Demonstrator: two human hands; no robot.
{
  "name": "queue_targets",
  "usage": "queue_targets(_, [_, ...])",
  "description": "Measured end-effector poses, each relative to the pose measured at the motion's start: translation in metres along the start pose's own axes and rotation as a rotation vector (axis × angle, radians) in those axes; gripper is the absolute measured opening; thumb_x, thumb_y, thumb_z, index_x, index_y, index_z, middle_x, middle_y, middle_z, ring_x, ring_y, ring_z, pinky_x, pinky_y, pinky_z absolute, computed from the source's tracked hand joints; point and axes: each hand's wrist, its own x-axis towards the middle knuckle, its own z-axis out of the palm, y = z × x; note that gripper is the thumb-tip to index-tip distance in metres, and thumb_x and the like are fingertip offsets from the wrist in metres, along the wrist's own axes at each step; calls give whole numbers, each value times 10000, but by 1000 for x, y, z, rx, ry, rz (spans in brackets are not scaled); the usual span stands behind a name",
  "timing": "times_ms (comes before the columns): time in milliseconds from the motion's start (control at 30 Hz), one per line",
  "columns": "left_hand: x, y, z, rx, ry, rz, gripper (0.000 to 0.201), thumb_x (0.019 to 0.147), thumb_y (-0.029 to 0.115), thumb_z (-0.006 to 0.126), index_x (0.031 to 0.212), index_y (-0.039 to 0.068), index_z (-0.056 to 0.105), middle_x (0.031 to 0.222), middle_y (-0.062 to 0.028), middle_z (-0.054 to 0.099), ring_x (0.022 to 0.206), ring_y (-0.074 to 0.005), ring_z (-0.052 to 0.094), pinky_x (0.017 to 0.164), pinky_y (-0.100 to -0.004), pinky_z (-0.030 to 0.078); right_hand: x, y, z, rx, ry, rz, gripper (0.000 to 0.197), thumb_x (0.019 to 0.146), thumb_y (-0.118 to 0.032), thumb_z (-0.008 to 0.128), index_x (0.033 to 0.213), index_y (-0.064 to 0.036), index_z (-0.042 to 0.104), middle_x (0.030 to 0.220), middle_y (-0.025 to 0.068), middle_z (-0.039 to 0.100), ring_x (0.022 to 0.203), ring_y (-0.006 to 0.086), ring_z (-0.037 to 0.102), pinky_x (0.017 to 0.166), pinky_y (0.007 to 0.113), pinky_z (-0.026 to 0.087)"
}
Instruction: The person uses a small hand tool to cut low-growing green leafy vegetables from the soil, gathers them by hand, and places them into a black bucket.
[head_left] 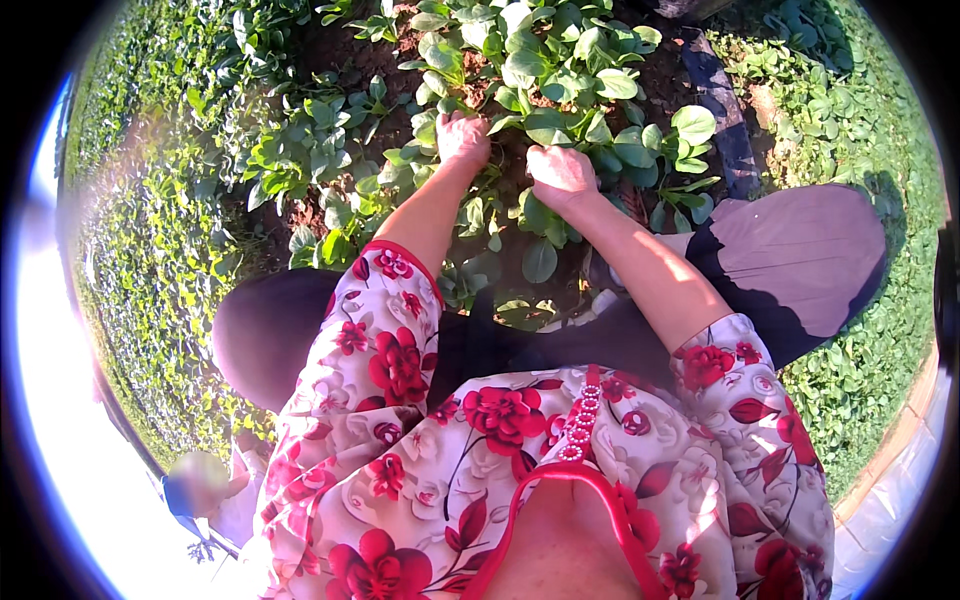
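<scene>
Both my hands reach in among low leafy green plants [565, 60] with broad, rounded leaves. My left hand [463, 140] is closed, its fingers curled down at the base of a plant; leaves hide the fingertips. Just to its right, my right hand [560, 175] makes a fist close to the stems. Rounded green leaves [540, 260] show right below that fist; whether they are in its grip or grow behind it, I cannot tell. What either hand holds is hidden. A narrow, shaded gap separates the hands.
Reddish-brown soil [335, 45] shows between the plants. A dark strip [722, 110] runs along the bed to the right of my hands. My bent knees [800, 255] flank the spot. Denser small-leaved greenery [150, 250] covers the left, and more grows far right.
</scene>
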Motion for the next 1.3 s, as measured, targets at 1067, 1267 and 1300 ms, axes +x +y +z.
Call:
queue_targets(1067, [24,-77,-82,-855,264,-432,293,724,285,694,853,22,685,716,-64,667,608,-121,602,595,-291,490,-17,-22,-6,32,85,-71,159,682,-75,562,823,-42,629,736,177,642,740,342,648,643,435,515])
queue_targets(1267, [15,-57,-113,-793,178,-457,313,751,346,682,903,72,690,871,-150,681,808,-296,658,754,-381,513,-29,4,-8,194,145,22,126,685,-72,567,793,-41,624,735,180,641,745,353,640,654,445,505])
queue_targets(1300, [17,-73,-113,-702,233,-475,327,751,361,688,927,86,689,908,-146,681,836,-295,657,769,-380,513,-30,-9,-18,98,155,-36,133,677,-67,571,796,-40,624,734,181,640,743,356,640,651,447,504])
